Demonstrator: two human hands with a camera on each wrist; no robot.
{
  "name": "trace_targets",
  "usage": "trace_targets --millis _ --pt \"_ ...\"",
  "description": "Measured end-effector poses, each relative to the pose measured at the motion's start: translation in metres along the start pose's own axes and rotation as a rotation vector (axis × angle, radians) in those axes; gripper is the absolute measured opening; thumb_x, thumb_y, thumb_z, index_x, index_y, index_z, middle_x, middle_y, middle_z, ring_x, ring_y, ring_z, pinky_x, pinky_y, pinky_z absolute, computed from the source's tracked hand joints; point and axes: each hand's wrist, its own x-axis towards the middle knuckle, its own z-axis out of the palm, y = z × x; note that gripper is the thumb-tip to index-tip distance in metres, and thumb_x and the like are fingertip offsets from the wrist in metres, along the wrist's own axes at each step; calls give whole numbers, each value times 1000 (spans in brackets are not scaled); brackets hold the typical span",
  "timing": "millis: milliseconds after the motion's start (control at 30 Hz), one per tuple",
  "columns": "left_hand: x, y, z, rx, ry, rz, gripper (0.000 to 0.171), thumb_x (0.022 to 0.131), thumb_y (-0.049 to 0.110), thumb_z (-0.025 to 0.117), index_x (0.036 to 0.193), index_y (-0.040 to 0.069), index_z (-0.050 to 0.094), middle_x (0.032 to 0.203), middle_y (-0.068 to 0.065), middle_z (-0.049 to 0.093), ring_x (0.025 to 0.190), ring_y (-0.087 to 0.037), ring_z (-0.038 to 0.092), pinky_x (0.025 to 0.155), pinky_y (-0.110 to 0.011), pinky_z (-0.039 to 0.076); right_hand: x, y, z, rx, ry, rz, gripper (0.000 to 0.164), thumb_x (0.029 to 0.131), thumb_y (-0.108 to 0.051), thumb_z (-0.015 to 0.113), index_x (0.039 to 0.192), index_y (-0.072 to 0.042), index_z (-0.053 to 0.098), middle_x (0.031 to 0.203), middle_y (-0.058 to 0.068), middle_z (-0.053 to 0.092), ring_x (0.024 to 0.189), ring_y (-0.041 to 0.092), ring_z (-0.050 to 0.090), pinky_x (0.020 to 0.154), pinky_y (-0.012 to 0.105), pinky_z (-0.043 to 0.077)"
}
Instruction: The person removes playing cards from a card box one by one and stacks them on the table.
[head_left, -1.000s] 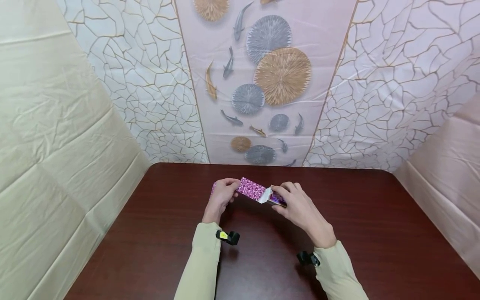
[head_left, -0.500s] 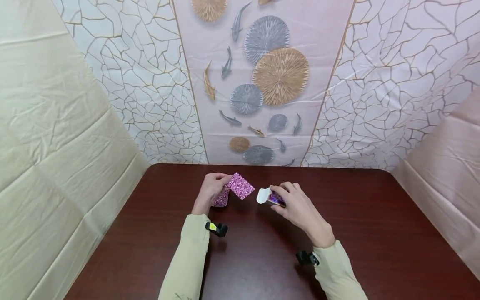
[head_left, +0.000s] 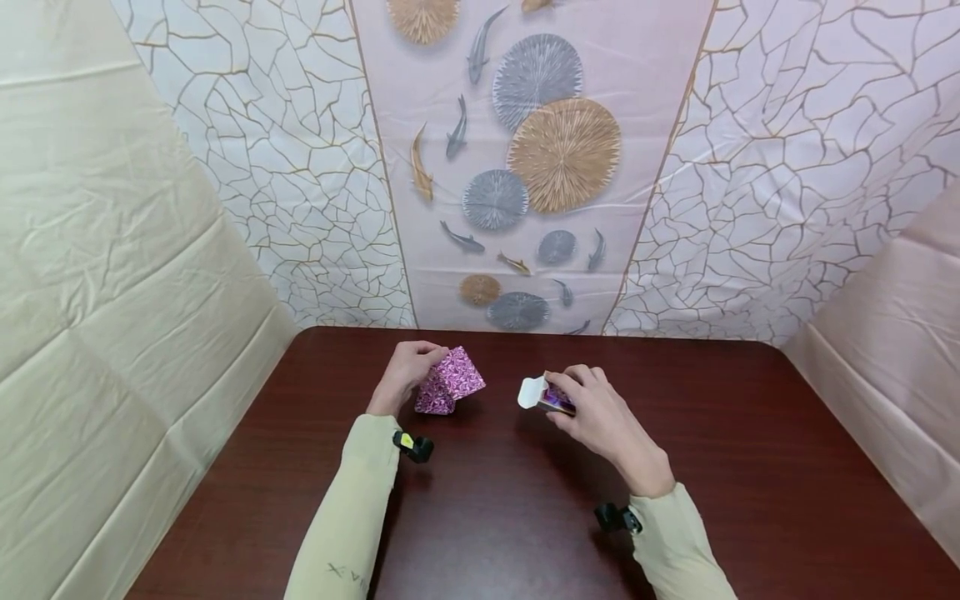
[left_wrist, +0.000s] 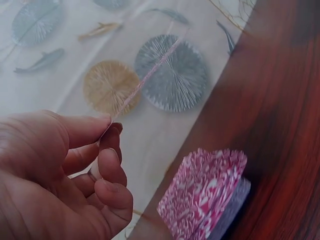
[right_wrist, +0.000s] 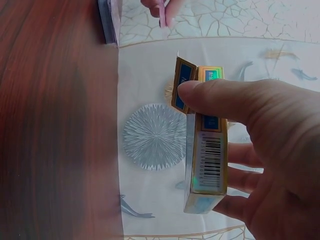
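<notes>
My left hand (head_left: pixel 405 377) pinches a pink-and-white patterned playing card (head_left: pixel 467 373) between thumb and fingers. In the left wrist view the card (left_wrist: pixel 150 76) shows thin and edge-on. Below it a deck of matching cards (head_left: pixel 432 402) lies on the table, partly covered by the held card in the head view; the deck (left_wrist: pixel 202 192) looks slightly uneven on top. To the right, my right hand (head_left: pixel 600 421) grips a small card box (head_left: pixel 557 402) with its white flap standing open toward the left. A barcode shows on the box (right_wrist: pixel 209 160), and the thumb presses by the flap (right_wrist: pixel 184 75).
The dark red-brown wooden table (head_left: pixel 495 517) reaches back to a patterned cloth wall (head_left: pixel 566 275) of fish and round motifs. Pale fabric (head_left: pixel 135 333) hangs along the left side, and more fabric (head_left: pixel 900 350) on the right.
My left hand has drawn the card away from the box, moving left until it hangs over the deck. The right hand has stayed nearly still with the box.
</notes>
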Motion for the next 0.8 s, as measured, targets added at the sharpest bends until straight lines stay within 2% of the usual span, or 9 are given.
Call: trace_targets --millis 300,467,667,800 --pt "5 -5 -3 37 -16 -19 23 95 31 65 104 11 73 78 1 57 67 -14 49 63 -31 43 -2 4 1 0 -27 8 53 74 -18 85 122 -9 65 109 15 62 94 33 53 77 44 49" --pt "8 -11 -6 63 -14 -15 24 95 32 65 104 11 73 76 0 53 65 -14 47 62 -31 42 -3 7 2 13 -48 14 52 75 -18 85 122 -9 65 109 14 61 95 32 52 77 43 49" --pt "10 -18 -10 93 -16 -20 25 94 34 66 102 11 72 82 -2 56 72 -19 51 65 -32 44 -4 9 5 27 -60 11 52 74 -17 84 122 -11 65 108 12 60 96 31 52 76 43 50" --pt "13 -20 -10 95 -25 -10 25 93 34 67 100 10 71 82 -4 57 70 -18 49 62 -31 42 -5 11 5 33 -72 6 53 73 -16 84 122 -13 64 108 12 59 99 32 52 77 43 51"
